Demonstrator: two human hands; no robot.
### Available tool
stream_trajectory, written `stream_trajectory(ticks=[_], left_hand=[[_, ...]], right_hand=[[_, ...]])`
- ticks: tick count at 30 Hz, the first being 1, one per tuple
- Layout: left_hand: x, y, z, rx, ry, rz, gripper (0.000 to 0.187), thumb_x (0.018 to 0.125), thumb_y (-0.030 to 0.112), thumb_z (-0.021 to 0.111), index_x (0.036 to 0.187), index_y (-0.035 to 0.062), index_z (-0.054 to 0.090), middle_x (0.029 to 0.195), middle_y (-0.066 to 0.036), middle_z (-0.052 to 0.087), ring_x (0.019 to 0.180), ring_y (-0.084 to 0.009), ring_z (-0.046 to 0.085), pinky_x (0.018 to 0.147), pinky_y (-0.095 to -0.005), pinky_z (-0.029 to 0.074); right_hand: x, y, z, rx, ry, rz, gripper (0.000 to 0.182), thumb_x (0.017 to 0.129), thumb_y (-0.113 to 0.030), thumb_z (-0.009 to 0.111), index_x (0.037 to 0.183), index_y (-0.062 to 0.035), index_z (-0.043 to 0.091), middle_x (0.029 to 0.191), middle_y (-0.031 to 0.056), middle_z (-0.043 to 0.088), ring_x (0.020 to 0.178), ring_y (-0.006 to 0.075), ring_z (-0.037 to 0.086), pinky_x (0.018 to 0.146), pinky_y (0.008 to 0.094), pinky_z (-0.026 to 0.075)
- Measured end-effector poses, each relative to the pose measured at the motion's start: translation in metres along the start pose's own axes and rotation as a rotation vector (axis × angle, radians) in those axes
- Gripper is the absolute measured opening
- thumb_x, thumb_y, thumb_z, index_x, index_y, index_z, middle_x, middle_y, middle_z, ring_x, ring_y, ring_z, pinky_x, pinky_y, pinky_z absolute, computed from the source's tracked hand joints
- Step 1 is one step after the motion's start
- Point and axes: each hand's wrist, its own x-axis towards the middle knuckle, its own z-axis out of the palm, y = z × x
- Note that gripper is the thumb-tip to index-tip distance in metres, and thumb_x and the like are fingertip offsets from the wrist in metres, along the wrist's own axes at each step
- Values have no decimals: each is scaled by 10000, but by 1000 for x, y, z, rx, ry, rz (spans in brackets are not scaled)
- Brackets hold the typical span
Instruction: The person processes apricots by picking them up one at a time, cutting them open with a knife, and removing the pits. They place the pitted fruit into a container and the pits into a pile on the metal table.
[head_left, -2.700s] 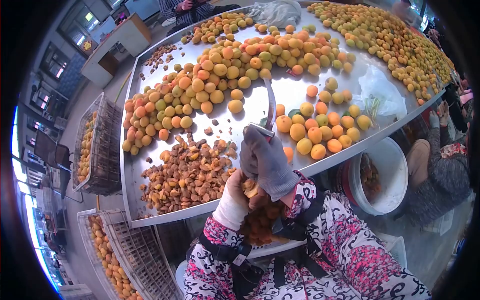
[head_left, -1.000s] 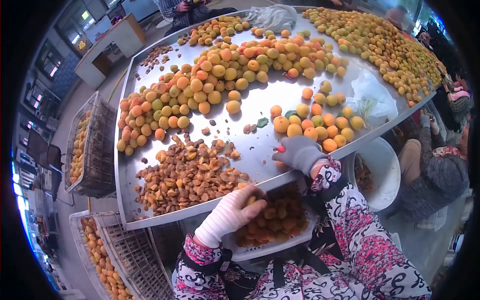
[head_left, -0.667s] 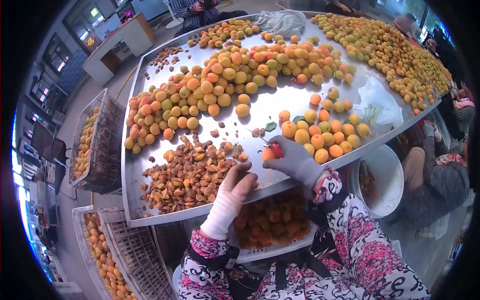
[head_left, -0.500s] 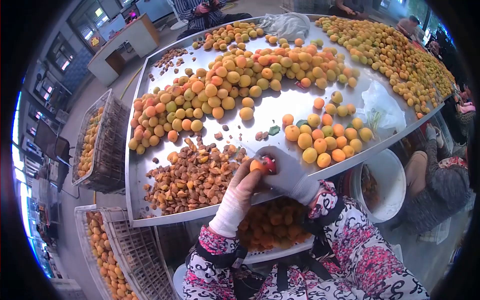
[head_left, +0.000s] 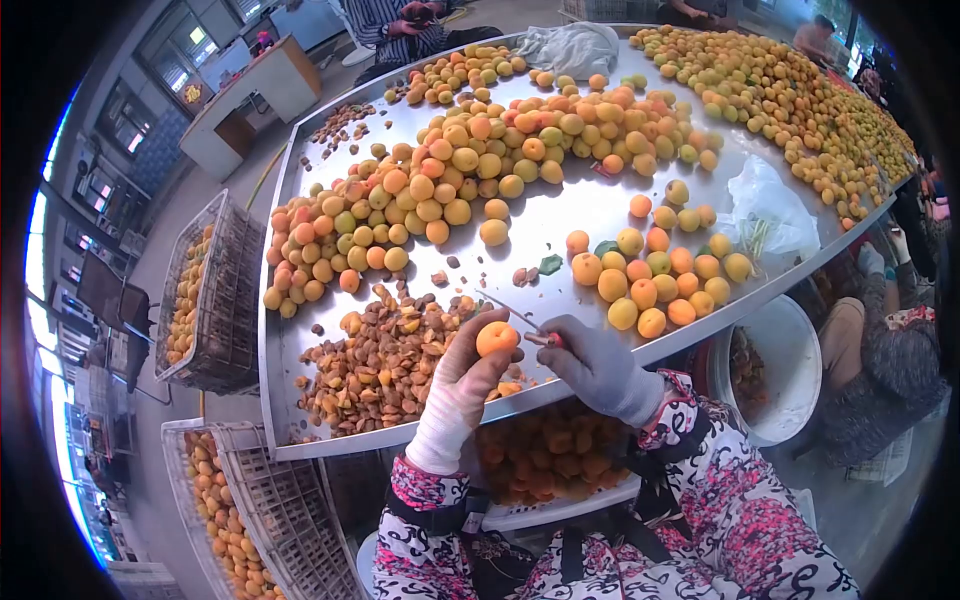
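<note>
My left hand [head_left: 465, 375], gloved and stained at the fingers, pinches an orange apricot [head_left: 497, 339] above the front edge of the metal table. In a grey glove, my right hand [head_left: 600, 370] is closed round the red handle of a small knife [head_left: 545, 338]. Its thin blade points up and left, just above the apricot and apart from it. Left of my hands lies a heap of brown apricot pits [head_left: 375, 370] mixed with orange scraps. To the right sits a loose group of whole apricots [head_left: 650, 275]. A crate of apricots [head_left: 550, 455] stands below the table edge, under my hands.
A long pile of apricots [head_left: 430, 185] crosses the metal table [head_left: 560, 220]. A clear plastic bag [head_left: 765, 215] lies at the right, a grey cloth [head_left: 570, 50] at the back. Crates [head_left: 210, 300] stand left; a white bucket [head_left: 785, 370] stands right, beside another person [head_left: 870, 370].
My hands have moved apart. The right hand has drawn back to the right with the knife, its blade now visible. The apricot in my left hand is now in plain view.
</note>
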Motion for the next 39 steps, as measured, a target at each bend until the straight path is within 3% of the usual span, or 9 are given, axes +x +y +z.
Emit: stream_trajectory(ticks=[6, 8, 11, 16, 23, 25, 32, 36, 39], left_hand=[[-2, 8, -10, -17, -57, -57, 565, 796, 274, 632, 1246, 10, 413, 1019, -109, 550, 885, -178, 576, 828, -305, 464], [3, 4, -15, -34, -61, -63, 552, 793, 280, 635, 1221, 4, 425, 1015, -128, 554, 859, -193, 590, 811, -315, 478], [8, 0, -18, -61, 8, -50, 581, 764, 322, 666, 1195, 11, 430, 950, -145, 598, 893, -240, 596, 809, -351, 475], [13, -1, -24, -286, -88, -27, 591, 769, 308, 654, 1212, -3, 416, 939, -158, 601, 917, -259, 593, 805, -336, 473], [4, 9, -18, -147, -77, -45, 651, 771, 324, 666, 1248, -22, 387, 1007, -140, 576, 959, -228, 573, 836, -330, 459], [3, 11, -15, -59, -26, 1, 607, 783, 350, 637, 1231, -8, 435, 997, -97, 560, 894, -173, 561, 840, -310, 433], [5, 5, -17, -68, -46, -6, 589, 791, 359, 638, 1218, 0, 448, 1001, -119, 580, 926, -208, 567, 857, -327, 431], [6, -16, 10, -535, 65, -88, 637, 793, 474, 609, 1201, 16, 438, 1006, -162, 598, 976, -311, 556, 881, -409, 419], [11, -26, 12, -610, 137, -72, 621, 814, 475, 581, 1210, 20, 432, 996, -160, 600, 979, -298, 553, 885, -408, 416]], right_hand=[[-3, 1, -1, -34, 0, -14, 316, 876, -313, 534, 1039, -49, 474, 712, 168, 584, 671, 352, 596, 567, 385, 448], [-2, -5, -4, -71, -1, 69, 292, 876, -301, 531, 1021, -53, 477, 715, 164, 589, 678, 352, 597, 576, 385, 452], [-1, -2, -4, -22, -27, 47, 274, 880, -296, 522, 996, -52, 478, 709, 159, 591, 678, 352, 594, 579, 389, 453], [-4, -2, 2, -38, -81, 66, 276, 888, -315, 507, 970, -53, 481, 698, 155, 590, 676, 355, 592, 580, 403, 451], [-9, -5, 9, -81, -145, 78, 301, 904, -354, 462, 961, -59, 478, 657, 185, 570, 657, 377, 581, 562, 439, 440], [-9, -4, 11, -76, -133, 72, 302, 904, -354, 463, 962, -59, 478, 652, 190, 567, 656, 380, 579, 563, 441, 439], [-13, -9, 22, 76, -145, 192, 296, 902, -331, 466, 966, -43, 488, 688, 206, 582, 684, 407, 574, 582, 458, 444], [-20, 0, 56, 168, 44, 136, 300, 900, -325, 467, 995, -42, 499, 722, 214, 593, 710, 411, 576, 595, 461, 447], [-14, 1, 56, 49, 33, 201, 274, 900, -243, 486, 1059, -21, 513, 765, 184, 602, 749, 338, 611, 625, 366, 460]])
